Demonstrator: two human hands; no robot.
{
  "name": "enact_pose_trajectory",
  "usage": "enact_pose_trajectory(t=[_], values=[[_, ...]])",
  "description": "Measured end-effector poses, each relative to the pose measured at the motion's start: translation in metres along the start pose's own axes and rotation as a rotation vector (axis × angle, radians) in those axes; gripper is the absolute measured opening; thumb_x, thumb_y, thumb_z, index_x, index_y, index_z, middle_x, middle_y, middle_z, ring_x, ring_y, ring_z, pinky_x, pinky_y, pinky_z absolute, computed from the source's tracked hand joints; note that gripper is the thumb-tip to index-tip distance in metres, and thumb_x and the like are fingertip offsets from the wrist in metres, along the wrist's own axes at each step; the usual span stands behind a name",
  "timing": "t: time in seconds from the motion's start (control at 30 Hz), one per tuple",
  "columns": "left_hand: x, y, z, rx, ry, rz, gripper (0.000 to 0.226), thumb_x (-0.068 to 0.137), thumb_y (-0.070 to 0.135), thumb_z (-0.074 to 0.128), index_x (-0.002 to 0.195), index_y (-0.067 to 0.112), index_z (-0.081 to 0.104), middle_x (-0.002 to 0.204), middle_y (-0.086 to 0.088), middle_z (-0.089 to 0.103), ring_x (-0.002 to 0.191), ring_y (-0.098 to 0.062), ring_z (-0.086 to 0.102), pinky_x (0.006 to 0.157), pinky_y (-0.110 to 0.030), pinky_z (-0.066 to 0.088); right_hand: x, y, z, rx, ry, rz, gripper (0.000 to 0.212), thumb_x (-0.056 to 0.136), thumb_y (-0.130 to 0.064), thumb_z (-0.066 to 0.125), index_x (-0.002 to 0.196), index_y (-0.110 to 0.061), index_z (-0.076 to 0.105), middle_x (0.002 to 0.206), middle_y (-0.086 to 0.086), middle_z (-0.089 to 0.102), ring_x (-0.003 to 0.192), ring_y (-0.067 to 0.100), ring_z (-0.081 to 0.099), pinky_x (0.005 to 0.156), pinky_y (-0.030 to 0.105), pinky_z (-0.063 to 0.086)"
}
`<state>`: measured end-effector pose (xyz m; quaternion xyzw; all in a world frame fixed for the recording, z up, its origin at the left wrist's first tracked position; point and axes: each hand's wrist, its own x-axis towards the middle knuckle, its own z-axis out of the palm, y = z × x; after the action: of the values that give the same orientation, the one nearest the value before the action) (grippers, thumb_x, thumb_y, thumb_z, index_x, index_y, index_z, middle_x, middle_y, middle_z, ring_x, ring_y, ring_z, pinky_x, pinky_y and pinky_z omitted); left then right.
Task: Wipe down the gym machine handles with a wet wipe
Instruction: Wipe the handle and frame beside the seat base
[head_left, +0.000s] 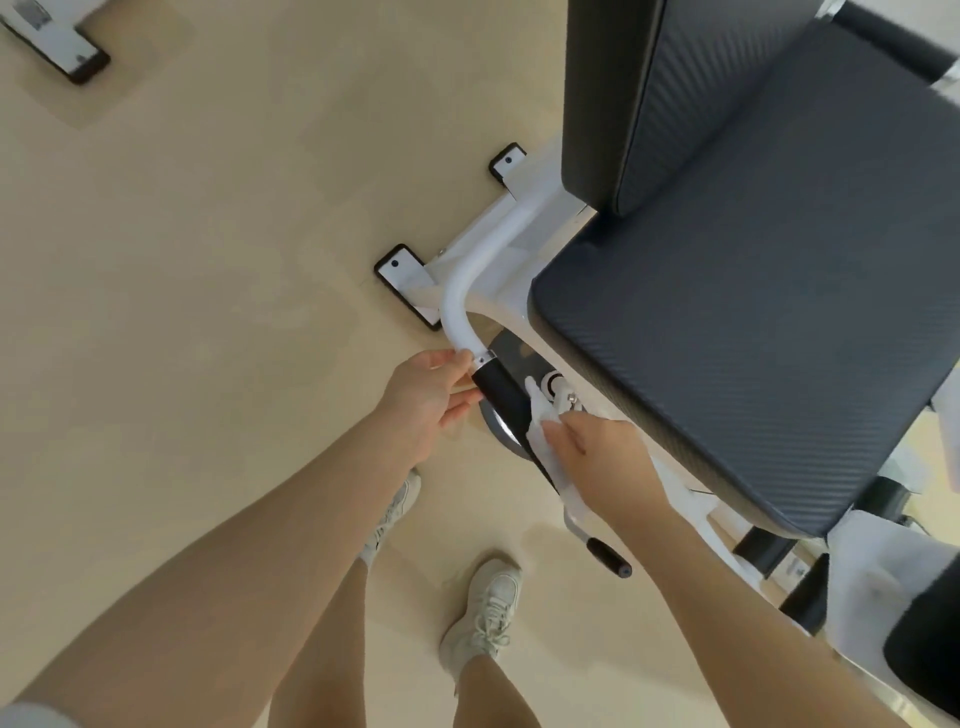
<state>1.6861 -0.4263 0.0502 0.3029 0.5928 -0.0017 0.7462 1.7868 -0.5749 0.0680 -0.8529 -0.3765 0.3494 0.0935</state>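
Note:
A curved white tube of the gym machine ends in a black handle grip. My left hand holds the handle at the metal collar where white tube meets black grip. My right hand grips a white wet wipe wrapped round the lower part of the black grip. The wipe's ends stick out above and below my fingers. A second, smaller black handle juts out lower down, below my right wrist.
The machine's dark padded seat and backrest fill the right side. White frame feet with black caps sit on the beige floor. My two feet in white trainers stand below the handle. Another machine foot is far upper left.

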Motion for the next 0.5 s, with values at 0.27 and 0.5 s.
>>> enact_pose_trajectory(t=[0.27, 0.5], values=[[-0.015, -0.053, 0.019, -0.206, -0.049, 0.052, 0.026, 0.093, 0.022, 0.055, 0.119, 0.019, 0.055, 0.105, -0.006, 0.067, 0.094, -0.020, 0.066, 0.076, -0.028, 0.055, 0.029, -0.027, 0.001, 0.278, 0.187, -0.177, 0.020, 0.093, -0.005, 0.048, 0.106, -0.005, 0.062, 0.085, -0.002, 0.060, 0.078, 0.013, 0.057, 0.067, 0.017, 0.046], [-0.019, -0.049, 0.024, -0.240, -0.019, 0.056, 0.014, 0.091, 0.014, 0.057, 0.103, 0.021, 0.060, 0.094, -0.005, 0.070, 0.089, -0.022, 0.069, 0.073, -0.032, 0.058, 0.020, 0.003, -0.004, 0.425, -0.115, 0.040, 0.029, 0.096, -0.015, 0.044, 0.081, -0.031, 0.063, 0.085, 0.007, 0.062, 0.082, 0.030, 0.061, 0.075, 0.035, 0.050]])
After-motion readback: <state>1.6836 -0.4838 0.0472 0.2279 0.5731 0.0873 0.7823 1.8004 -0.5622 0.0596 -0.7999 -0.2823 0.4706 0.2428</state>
